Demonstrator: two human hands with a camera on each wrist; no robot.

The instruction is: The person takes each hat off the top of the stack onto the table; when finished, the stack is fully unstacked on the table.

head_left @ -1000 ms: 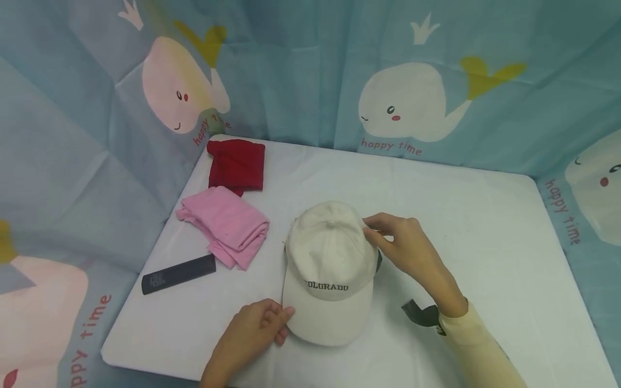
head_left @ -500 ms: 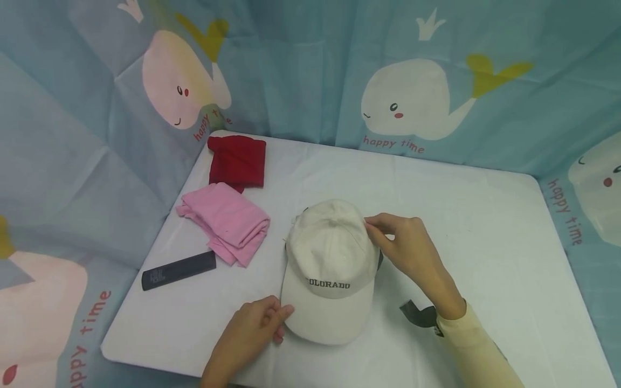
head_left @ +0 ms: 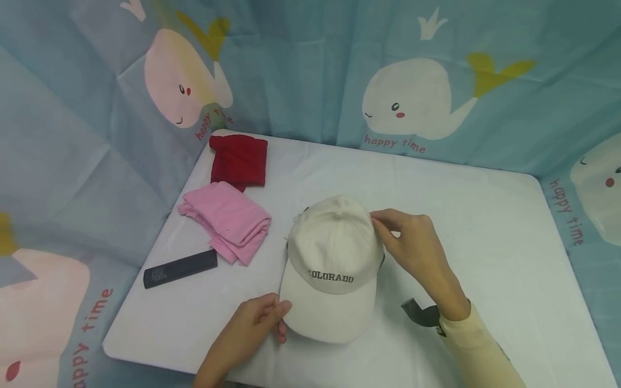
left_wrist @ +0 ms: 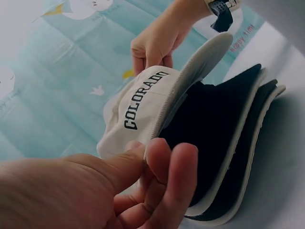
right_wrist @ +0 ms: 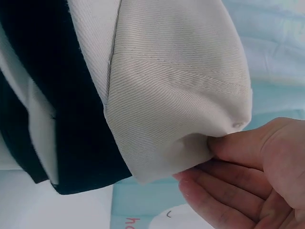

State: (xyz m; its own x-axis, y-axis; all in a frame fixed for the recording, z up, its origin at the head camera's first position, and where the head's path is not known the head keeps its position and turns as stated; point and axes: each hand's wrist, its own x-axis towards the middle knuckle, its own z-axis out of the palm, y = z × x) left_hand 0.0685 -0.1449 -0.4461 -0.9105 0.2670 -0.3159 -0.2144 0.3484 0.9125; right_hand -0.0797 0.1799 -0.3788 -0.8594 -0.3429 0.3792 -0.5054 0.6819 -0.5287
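The beige cap (head_left: 335,242) was near the front middle of the white table (head_left: 485,215), its brim (head_left: 330,320) toward the person and its crown (head_left: 344,229) away, sitting over dark layers with pale edges (left_wrist: 209,124). The left hand (head_left: 248,326) pinched the side edge of the brim between thumb and fingers; the right hand (head_left: 414,242) pinched a fold of cloth on the far side of the crown. The cap looked light and hard to damage, its ribbed cloth unlikely to slip. The crown seemed soft, dimpling at the right thumb, so a hold there would probably fold the cloth, while the brim looked stiffer and gave a firmer edge to take. With the layers so close beneath, fingertips placed too low might well have caught one of them too. Those layers were mostly hidden from the head view; the left wrist view suggested other caps, but their number could not be settled. The left hand's lower fingers were partly covered by the brim in the head view, and the right wrist view cut off the brim's front and the lettering (head_left: 331,276).
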